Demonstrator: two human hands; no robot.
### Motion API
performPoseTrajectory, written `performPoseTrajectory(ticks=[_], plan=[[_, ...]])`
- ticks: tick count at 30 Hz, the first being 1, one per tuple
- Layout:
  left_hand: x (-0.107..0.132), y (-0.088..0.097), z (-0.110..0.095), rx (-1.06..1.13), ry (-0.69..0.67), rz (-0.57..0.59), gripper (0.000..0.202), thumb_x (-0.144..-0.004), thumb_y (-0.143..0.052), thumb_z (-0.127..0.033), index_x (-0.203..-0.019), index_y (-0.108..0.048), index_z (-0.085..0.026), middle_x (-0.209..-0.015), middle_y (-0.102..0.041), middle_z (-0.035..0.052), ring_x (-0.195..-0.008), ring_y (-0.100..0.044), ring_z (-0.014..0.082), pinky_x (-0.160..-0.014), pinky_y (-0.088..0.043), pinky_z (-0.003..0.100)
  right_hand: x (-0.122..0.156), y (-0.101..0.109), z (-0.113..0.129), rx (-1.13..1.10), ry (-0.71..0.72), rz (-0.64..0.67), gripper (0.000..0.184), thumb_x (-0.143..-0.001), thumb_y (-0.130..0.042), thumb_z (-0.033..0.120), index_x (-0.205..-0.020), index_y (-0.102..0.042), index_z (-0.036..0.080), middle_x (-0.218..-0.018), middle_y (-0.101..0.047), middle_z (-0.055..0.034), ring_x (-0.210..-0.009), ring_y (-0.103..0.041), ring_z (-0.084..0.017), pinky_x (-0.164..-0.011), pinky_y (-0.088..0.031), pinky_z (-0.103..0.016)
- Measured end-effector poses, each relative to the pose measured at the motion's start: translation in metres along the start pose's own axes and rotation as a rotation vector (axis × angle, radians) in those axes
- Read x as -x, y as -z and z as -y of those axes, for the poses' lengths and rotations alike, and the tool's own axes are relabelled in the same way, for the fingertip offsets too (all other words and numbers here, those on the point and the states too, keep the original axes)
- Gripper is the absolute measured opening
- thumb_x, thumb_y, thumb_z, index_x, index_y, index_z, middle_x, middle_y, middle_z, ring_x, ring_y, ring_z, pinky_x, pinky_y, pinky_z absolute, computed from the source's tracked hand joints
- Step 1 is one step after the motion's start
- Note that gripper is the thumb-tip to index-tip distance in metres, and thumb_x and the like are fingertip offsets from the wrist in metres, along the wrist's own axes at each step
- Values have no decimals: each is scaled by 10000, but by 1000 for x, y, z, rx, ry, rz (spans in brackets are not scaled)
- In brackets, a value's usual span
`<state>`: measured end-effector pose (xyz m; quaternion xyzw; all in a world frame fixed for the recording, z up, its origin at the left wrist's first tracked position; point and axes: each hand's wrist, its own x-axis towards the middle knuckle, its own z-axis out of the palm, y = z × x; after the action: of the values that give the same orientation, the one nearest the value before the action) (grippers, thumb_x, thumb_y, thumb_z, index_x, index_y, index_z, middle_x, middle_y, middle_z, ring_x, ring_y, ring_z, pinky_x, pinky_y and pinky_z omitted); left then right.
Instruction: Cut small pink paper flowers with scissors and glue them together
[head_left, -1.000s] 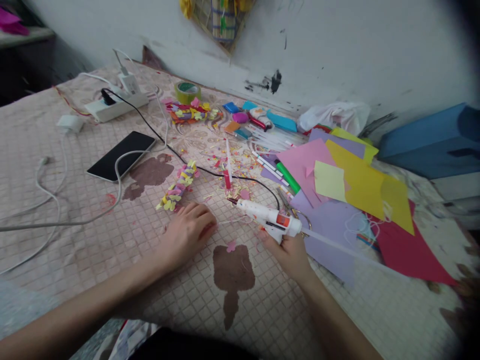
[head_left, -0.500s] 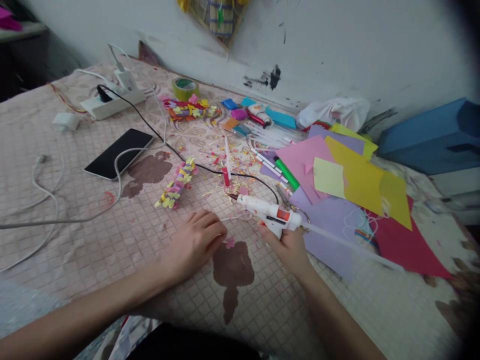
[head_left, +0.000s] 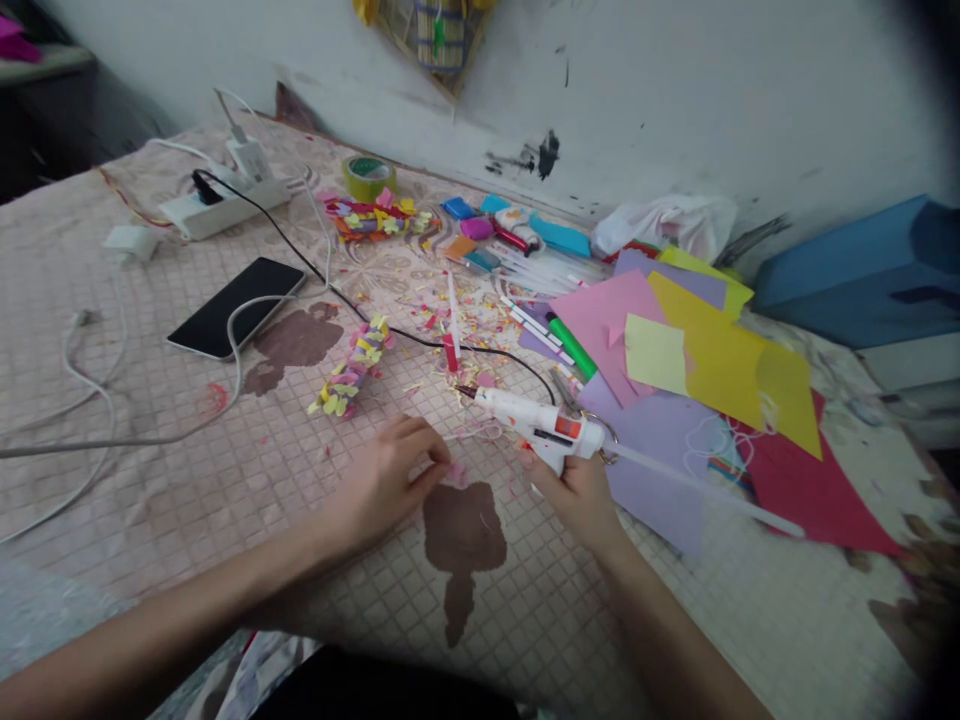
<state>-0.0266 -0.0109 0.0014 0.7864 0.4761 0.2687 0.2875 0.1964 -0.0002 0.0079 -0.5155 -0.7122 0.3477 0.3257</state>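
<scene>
My right hand [head_left: 574, 495] is wrapped around the handle of a white hot glue gun [head_left: 532, 418]. Its dark nozzle points left, and a long clear glue stick [head_left: 705, 485] sticks out of its back. Left of the nozzle, my left hand [head_left: 394, 465] is closed in a pinch at a small pink paper flower [head_left: 457, 473], blurred at the fingertips. A thin white string [head_left: 480, 432] lies just beyond those fingers. Farther forward, a strip covered in yellow, pink and purple paper flowers [head_left: 352, 368] rests on the tablecloth.
A black cord [head_left: 405, 335] runs from the power strip [head_left: 225, 208] across the table. A black tablet-like device [head_left: 236, 308] lies at the left. Paper scraps are scattered mid-table. Coloured paper sheets [head_left: 739, 370], a green marker [head_left: 571, 346] and scissors [head_left: 564, 385] are at the right.
The pink flower has shifted slightly up and left with my left fingertips and is more blurred. My right hand and the glue gun have stayed nearly still.
</scene>
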Motion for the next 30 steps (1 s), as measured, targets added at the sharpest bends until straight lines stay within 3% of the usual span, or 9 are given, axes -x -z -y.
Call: performPoseTrajectory(ticks=[3, 6, 18, 30], plan=[[-2, 13, 7, 90, 85, -118, 72, -824, -490, -180, -780, -547, -169, -766, -582, 4, -722, -527, 126, -652, -412, 260, 1, 2, -1, -78, -67, 28, 236, -810, -511, 344, -660, -569, 171, -535, -529, 11, -503, -494, -132, -470, -404, -226], [-1, 23, 10, 121, 78, -221, 52, -819, -504, -172, -794, -550, -171, -759, -584, -2, -700, -527, 115, -633, -413, 250, 2, 5, -2, -205, -112, 118, 252, -817, -504, 363, -687, -572, 158, -570, -533, 7, -513, -492, -118, -465, -391, -213], [3, 32, 7, 45, -399, -424, 211, -734, -577, -21, -849, -571, -197, -805, -609, 12, -780, -559, 138, -711, -477, 314, 3, 11, -6, -357, -106, 325, 266, -796, -519, 408, -718, -545, 155, -615, -490, -4, -557, -437, -123, -499, -352, -234], [5, 36, 10, -82, -570, -484, 199, -713, -643, -65, -882, -599, -160, -824, -639, 23, -814, -560, 157, -685, -496, 306, 2, 9, -8, -433, -76, 364, 254, -780, -534, 402, -671, -511, 174, -586, -452, 6, -545, -415, -130, -523, -344, -256]])
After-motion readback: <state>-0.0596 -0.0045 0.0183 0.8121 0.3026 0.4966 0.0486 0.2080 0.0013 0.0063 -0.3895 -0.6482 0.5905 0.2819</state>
